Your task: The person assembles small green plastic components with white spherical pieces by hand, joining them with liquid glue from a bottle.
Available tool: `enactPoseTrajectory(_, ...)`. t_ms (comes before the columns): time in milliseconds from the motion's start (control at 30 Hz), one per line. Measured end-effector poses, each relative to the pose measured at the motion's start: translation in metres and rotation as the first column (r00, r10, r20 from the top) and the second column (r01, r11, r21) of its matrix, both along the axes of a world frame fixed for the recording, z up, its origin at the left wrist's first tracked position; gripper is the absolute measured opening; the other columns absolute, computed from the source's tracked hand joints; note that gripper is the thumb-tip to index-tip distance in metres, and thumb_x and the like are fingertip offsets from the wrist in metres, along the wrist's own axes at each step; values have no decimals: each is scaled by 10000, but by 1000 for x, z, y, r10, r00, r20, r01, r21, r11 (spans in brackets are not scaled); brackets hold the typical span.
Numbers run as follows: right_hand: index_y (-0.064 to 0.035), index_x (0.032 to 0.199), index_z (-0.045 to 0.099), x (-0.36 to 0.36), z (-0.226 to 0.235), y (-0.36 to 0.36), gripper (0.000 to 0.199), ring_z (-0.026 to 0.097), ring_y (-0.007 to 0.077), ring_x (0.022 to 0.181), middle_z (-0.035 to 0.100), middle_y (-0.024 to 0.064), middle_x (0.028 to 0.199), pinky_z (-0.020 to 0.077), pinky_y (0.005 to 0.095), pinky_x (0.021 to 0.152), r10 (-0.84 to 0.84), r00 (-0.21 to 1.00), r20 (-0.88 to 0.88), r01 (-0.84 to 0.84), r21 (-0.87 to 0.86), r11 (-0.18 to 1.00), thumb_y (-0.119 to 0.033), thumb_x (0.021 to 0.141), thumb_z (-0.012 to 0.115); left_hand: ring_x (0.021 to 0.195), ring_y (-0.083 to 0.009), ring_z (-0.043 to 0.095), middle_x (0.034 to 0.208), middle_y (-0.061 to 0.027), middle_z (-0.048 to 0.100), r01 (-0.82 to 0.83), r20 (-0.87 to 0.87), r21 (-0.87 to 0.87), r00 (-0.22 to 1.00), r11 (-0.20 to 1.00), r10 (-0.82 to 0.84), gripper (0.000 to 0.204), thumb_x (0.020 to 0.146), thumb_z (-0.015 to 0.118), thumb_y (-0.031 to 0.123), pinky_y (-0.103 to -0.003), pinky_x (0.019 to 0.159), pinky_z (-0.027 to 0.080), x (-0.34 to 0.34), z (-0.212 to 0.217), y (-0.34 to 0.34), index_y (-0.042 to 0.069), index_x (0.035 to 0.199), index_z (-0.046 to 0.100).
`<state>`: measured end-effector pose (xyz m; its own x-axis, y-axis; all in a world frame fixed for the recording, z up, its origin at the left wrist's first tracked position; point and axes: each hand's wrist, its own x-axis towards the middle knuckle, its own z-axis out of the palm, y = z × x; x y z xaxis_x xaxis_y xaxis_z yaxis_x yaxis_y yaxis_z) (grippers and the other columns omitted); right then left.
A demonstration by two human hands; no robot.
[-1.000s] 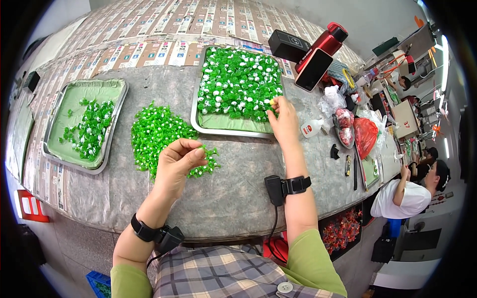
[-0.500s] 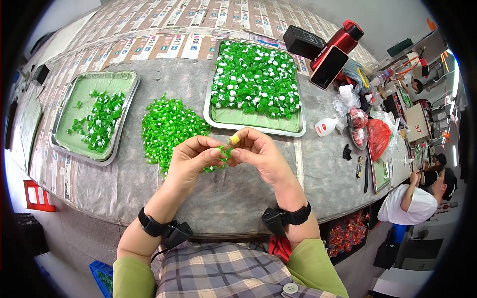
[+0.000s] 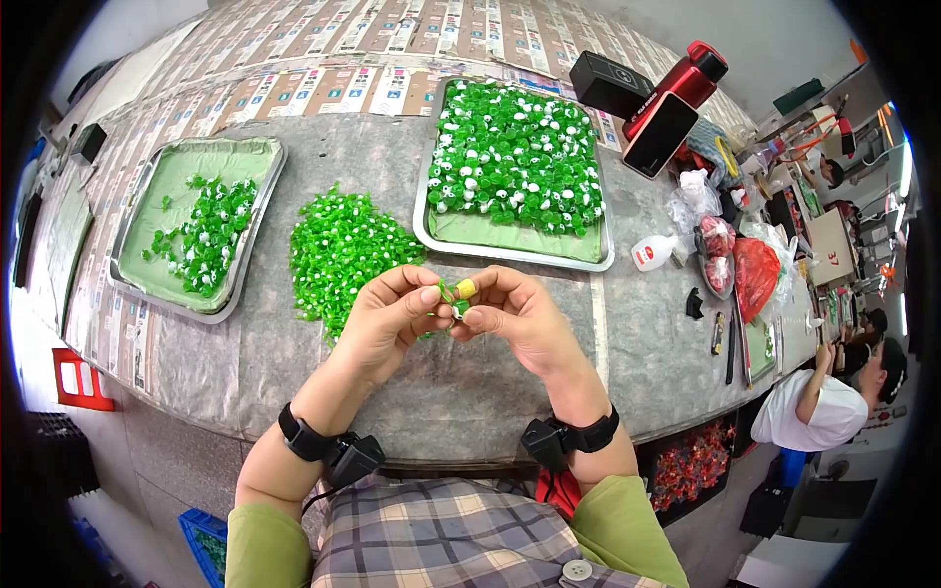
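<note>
Between my two hands is a small green plastic piece with a white part [image 3: 460, 309], pinched over the near side of the table. My left hand [image 3: 397, 312] is closed on its left side, thumb against forefinger. My right hand [image 3: 510, 314] is closed on the other side, with a yellow wrap round one fingertip. Just beyond my left hand lies a loose heap of small bright green and white pieces [image 3: 343, 250]. A metal tray [image 3: 510, 253] behind my right hand is densely filled with green and white pieces with dark dots. Fingers partly hide the held piece.
To the left stands a second metal tray [image 3: 147, 220] with fewer green pieces. A phone [image 3: 662, 135] leans by a red bottle [image 3: 691, 73] and black box [image 3: 610, 83]. A white squeeze bottle [image 3: 652, 252] and a red bag [image 3: 756, 279] lie right. Another person [image 3: 809, 407] sits far right.
My fingers have shifted round the green piece, and its white part now shows between them. Both hands stay close together; the whole view has moved slightly.
</note>
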<state>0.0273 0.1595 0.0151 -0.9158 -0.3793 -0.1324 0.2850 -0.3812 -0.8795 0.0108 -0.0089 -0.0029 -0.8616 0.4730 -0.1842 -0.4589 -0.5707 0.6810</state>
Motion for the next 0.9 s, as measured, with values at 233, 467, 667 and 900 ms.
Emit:
enactPoseTrajectory(233, -25, 894, 486, 2, 0, 0, 139, 576, 133, 689, 582, 69, 823, 481, 244, 620, -36, 998, -53, 37, 20, 999, -81, 784, 551, 659, -99, 558, 744, -43, 573, -12, 13, -8, 1000, 1000, 12, 108, 779, 557, 98, -204, 557, 476, 0, -1, 0, 45, 860, 508)
enactPoseTrajectory(467, -29, 897, 494, 1, -1, 0, 132, 568, 109, 675, 570, 40, 794, 470, 225, 608, -6, 999, -35, 5, -7, 1000, -101, 798, 542, 651, -98, 556, 733, -43, 568, 23, 28, 30, 999, 999, -23, 111, 785, 548, 96, -200, 553, 476, -1, -2, -1, 44, 872, 503)
enactPoseTrajectory(667, -17, 898, 505, 1, -8, -1, 120, 559, 118, 743, 566, 49, 831, 473, 246, 663, -63, 982, -178, 76, 68, 995, -75, 797, 532, 647, -100, 558, 732, -42, 564, -3, 76, 37, 997, 999, 0, 115, 787, 544, 94, -204, 569, 486, -2, -1, 1, 53, 884, 498)
enactPoseTrajectory(900, -5, 937, 487, 5, -8, -5, 164, 554, 122, 780, 557, 49, 854, 469, 245, 702, -59, 966, -253, 97, 141, 985, -28, 783, 537, 654, -102, 561, 735, -41, 566, -17, 103, 69, 995, 997, 9, 118, 787, 543, 88, -206, 575, 489, -2, -3, -3, 55, 889, 495)
